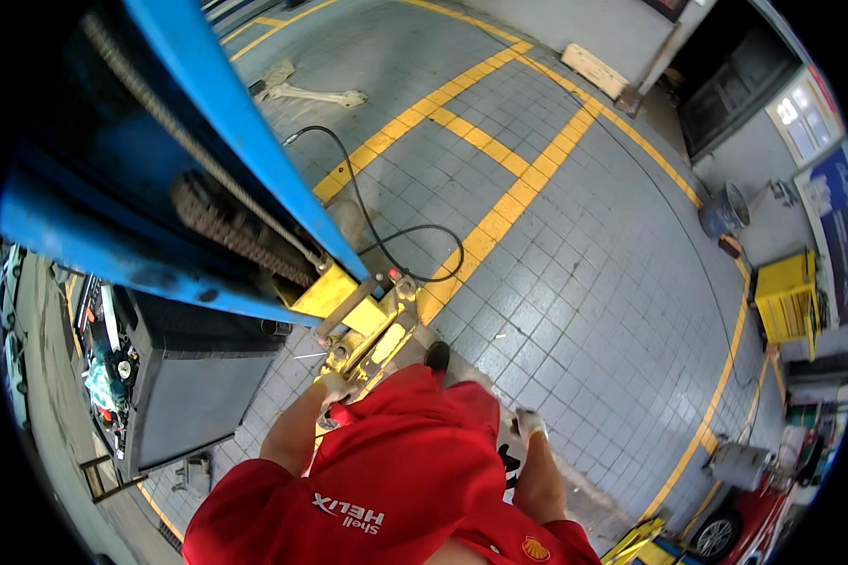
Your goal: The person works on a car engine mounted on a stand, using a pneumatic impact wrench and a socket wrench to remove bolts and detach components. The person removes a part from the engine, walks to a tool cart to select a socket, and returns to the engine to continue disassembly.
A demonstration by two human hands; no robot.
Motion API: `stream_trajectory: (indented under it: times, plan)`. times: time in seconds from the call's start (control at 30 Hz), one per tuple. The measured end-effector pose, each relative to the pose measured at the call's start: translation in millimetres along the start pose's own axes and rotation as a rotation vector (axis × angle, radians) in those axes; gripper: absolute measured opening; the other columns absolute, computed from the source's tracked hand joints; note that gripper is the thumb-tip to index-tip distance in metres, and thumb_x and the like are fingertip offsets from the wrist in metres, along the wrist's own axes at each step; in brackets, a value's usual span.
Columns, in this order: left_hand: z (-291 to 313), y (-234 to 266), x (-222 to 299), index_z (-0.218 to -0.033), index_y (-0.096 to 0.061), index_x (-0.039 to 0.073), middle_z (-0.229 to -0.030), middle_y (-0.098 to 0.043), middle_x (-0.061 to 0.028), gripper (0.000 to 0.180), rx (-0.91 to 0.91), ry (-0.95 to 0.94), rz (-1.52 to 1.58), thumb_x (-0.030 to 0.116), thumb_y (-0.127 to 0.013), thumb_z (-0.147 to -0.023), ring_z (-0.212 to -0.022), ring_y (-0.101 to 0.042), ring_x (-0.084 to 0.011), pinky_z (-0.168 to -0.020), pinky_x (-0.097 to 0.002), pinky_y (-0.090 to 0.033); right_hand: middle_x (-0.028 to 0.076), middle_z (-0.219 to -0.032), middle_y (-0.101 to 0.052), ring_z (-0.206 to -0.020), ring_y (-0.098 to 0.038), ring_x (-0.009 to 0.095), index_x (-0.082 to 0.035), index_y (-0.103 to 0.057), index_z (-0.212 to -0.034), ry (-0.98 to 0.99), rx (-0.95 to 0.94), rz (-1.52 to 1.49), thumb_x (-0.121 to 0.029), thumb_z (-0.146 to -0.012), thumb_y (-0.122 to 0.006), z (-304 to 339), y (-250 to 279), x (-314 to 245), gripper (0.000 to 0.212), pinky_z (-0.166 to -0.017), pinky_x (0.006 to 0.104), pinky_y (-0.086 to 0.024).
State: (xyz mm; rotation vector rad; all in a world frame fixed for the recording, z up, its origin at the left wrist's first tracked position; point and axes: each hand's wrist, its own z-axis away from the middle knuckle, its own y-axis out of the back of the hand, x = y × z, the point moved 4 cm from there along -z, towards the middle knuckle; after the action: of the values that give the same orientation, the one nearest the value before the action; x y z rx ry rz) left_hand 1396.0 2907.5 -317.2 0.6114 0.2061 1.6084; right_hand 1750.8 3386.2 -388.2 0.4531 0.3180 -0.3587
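Note:
My left hand (336, 387), in a pale glove, is low beside the yellow lift arm (386, 347). Its fingers are mostly hidden against the arm and my red clothing, so I cannot tell their grip. On the other side, my right hand (528, 423), also gloved, hangs by my hip with its fingers curled. A small dark patch shows at those fingers, too unclear to name. The yellow arm joins the foot of a blue lift post (245, 122), and a red knob (395, 273) sits on top of it.
A black hose (358, 193) loops over the tiled floor beyond the post. At left stands a dark tool cart (198, 400) with items on top. A yellow rack (786, 297) and a bucket (724, 211) stand along the right wall. Part of a red car (744, 523) shows lower right.

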Motion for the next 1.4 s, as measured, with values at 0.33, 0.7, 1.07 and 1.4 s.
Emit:
stream_trajectory:
  times: [0.33, 0.7, 1.07, 1.4]
  plan:
    - [-110.5, 166.7, 200.4, -0.135, -0.054, 0.001, -0.085, -0.070, -0.0134, 0.064, 0.133, -0.026, 0.419, 0.037, -0.082, -0.090, -0.068, -0.069, -0.0256, -0.055, -0.0413, -0.056, 0.018, -0.134, -0.071, -0.127, -0.064, 0.036, -0.001, -0.066, -0.132, -0.345, 0.011, 0.009, -0.052, -0.104, -0.049, -206.4, 101.1, -78.9, 0.060, -0.105, 0.0473, -0.049]
    - [-139.3, 226.4, 255.0, -0.095, -0.075, -0.001, -0.071, -0.071, -0.0142, 0.058, 0.196, 0.365, 0.782, 0.057, -0.077, -0.090, -0.057, -0.070, -0.0247, -0.055, -0.0407, -0.057, 0.007, -0.082, -0.065, -0.057, -0.057, 0.016, -0.006, -0.064, -0.107, 0.480, -0.253, 0.074, -0.042, -0.104, -0.057, -274.4, -8.9, -832.2, 0.037, -0.051, 0.0346, -0.053]
    - [-261.4, 211.1, 203.9, -0.089, -0.077, 0.009, -0.069, -0.070, -0.0077, 0.070, 0.416, 0.497, 0.916, 0.079, -0.069, -0.083, -0.064, -0.067, -0.0209, -0.063, -0.0397, -0.051, 0.025, -0.138, -0.066, -0.130, -0.059, 0.048, -0.010, -0.067, -0.138, 1.272, -0.420, 1.031, -0.060, -0.107, -0.042, -130.6, -370.6, -1077.0, 0.064, -0.111, 0.0511, -0.048]
    - [-197.0, 358.9, 272.0, -0.099, -0.070, 0.001, -0.066, -0.062, -0.0063, 0.042, 0.747, 0.812, 1.622, 0.043, -0.074, -0.096, -0.053, -0.061, -0.0166, -0.047, -0.0361, -0.051, 0.023, -0.146, -0.062, -0.131, -0.061, 0.043, -0.014, -0.055, -0.151, 1.547, -0.762, 1.489, -0.064, -0.106, -0.042, -62.5, -620.0, -1105.2, 0.068, -0.109, 0.0516, -0.050]
